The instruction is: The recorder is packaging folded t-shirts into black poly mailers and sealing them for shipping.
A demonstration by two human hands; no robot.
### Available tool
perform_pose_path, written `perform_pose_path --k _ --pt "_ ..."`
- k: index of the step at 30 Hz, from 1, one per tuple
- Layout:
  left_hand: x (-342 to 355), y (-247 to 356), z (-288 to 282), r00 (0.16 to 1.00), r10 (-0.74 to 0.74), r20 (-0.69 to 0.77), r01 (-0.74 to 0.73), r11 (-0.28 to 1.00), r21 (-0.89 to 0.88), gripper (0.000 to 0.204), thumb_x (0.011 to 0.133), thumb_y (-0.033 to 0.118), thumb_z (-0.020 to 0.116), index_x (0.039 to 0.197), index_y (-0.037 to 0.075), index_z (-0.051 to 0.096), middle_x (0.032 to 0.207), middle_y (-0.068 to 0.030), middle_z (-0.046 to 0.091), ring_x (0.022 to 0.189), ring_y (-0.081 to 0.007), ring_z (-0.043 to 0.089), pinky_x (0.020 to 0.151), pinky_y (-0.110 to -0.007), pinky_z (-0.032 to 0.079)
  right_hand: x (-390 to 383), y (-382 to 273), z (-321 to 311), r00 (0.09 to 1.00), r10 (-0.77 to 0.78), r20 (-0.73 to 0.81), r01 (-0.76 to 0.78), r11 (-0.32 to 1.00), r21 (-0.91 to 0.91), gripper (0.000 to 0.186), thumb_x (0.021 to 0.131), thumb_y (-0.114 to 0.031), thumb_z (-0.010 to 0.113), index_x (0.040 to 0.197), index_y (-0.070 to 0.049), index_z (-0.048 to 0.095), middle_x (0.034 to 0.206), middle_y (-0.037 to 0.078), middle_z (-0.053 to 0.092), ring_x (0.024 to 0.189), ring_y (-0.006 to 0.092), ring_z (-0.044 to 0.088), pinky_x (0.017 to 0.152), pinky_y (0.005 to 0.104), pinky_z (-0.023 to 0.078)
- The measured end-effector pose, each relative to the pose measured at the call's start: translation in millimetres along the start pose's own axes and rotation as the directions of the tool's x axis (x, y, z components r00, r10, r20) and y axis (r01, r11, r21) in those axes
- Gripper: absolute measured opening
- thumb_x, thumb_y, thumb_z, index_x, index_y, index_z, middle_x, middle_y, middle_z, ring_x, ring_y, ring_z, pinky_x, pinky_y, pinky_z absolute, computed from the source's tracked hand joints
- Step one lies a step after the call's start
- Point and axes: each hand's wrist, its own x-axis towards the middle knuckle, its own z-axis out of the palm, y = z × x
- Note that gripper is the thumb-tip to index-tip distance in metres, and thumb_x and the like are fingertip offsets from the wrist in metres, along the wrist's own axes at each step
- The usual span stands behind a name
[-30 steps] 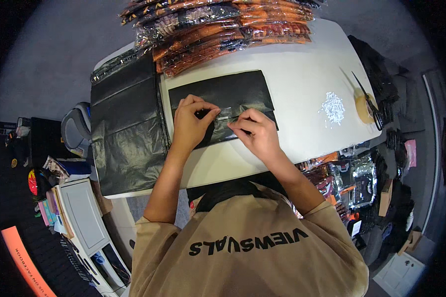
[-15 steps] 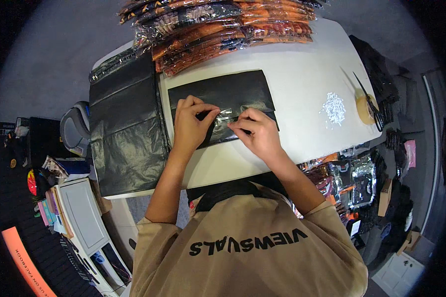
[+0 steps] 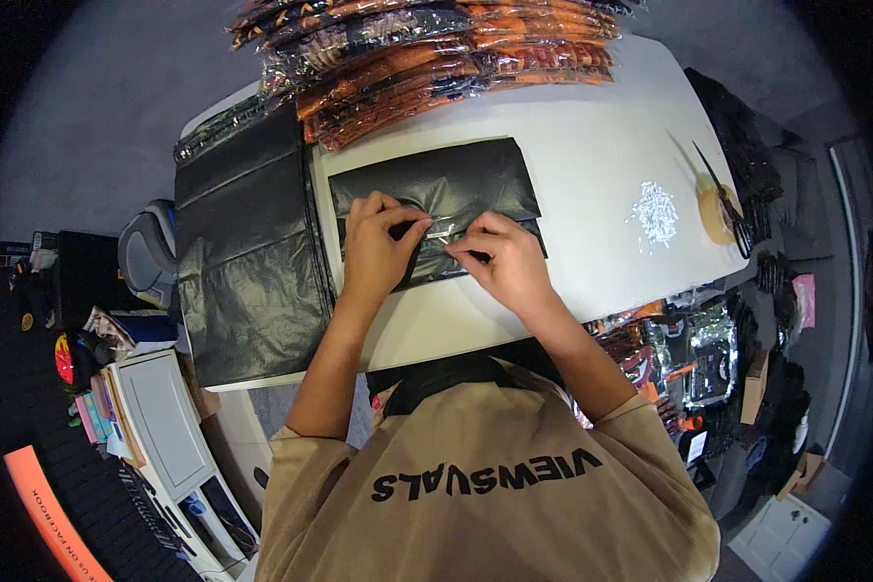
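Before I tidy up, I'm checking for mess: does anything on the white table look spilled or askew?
Perhaps one thing: a loose heap of small white pieces lies uncontained on the right side of the white table, with bits straggling at its edge, so it looks spilled, though it may be deliberate.

A loose tan shirt (image 3: 485, 436) is worn, its cloth lightly creased. Its front is marked with a line of bold black lettering (image 3: 483, 480). The upper arms are covered by wide, short sleeves (image 3: 306, 456). Past its edge, something black (image 3: 446, 373) is worn. The left hand (image 3: 373, 241) and right hand (image 3: 506, 262) are bare.
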Motion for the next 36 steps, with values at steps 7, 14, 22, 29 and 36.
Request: perform_pose_path --k 7,14,22,29,36 --pt "-1 3 1 1.000 0.012 -0.008 -0.012 1.000 0.025 0.018 0.081 0.015 0.092 0.098 0.011 0.087 0.093 -0.0064 0.062 0.097 -0.0272 0.059 0.088 -0.041 0.049 1 1 -4 0.995 0.069 0.072 -0.071 0.997 0.018 0.012 0.086 -0.011 0.086 0.098 -0.012 0.086 0.093 0.008 0.072 0.082 0.0271 0.073 0.073 0.0391 0.059" --pt "-2 4 -3 0.999 0.045 -0.002 -0.044 0.996 0.075 0.017 0.082 0.019 0.091 0.097 0.012 0.086 0.097 -0.0058 0.061 0.099 -0.0278 0.058 0.090 -0.042 0.044 5 -2 -8 0.974 0.155 0.164 -0.164 0.986 0.040 0.012 0.087 -0.013 0.085 0.099 -0.012 0.085 0.099 0.009 0.074 0.089 0.0309 0.075 0.080 0.0423 0.061" --pt "-2 12 -7 0.997 0.081 0.001 -0.080 0.988 0.130 0.018 0.082 0.020 0.092 0.097 0.012 0.086 0.104 -0.0059 0.063 0.101 -0.0276 0.059 0.090 -0.042 0.044 0 2 -7 0.989 0.087 0.117 -0.092 0.995 0.040 0.012 0.089 -0.013 0.087 0.100 -0.009 0.085 0.092 0.010 0.070 0.072 0.0268 0.070 0.067 0.0384 0.056" --pt "-5 19 -16 0.991 0.110 -0.072 -0.093 0.975 0.202 0.029 0.086 0.014 0.087 0.115 0.012 0.083 0.117 -0.0109 0.065 0.103 -0.0295 0.061 0.093 -0.044 0.048 -3 1 -7 0.990 0.083 0.110 -0.091 0.993 0.070 0.012 0.088 -0.012 0.087 0.099 -0.007 0.085 0.094 0.009 0.068 0.073 0.0261 0.070 0.067 0.0372 0.056" --pt "-44 34 -15 0.978 0.211 -0.001 -0.206 0.957 0.206 0.035 0.090 0.009 0.078 0.124 0.015 0.079 0.130 -0.0136 0.064 0.117 -0.0371 0.059 0.100 -0.051 0.046 -17 -3 -8 0.996 0.079 0.045 -0.082 0.993 0.083 0.028 0.088 -0.013 0.086 0.115 -0.008 0.081 0.098 0.010 0.064 0.085 0.0271 0.068 0.072 0.0388 0.057"
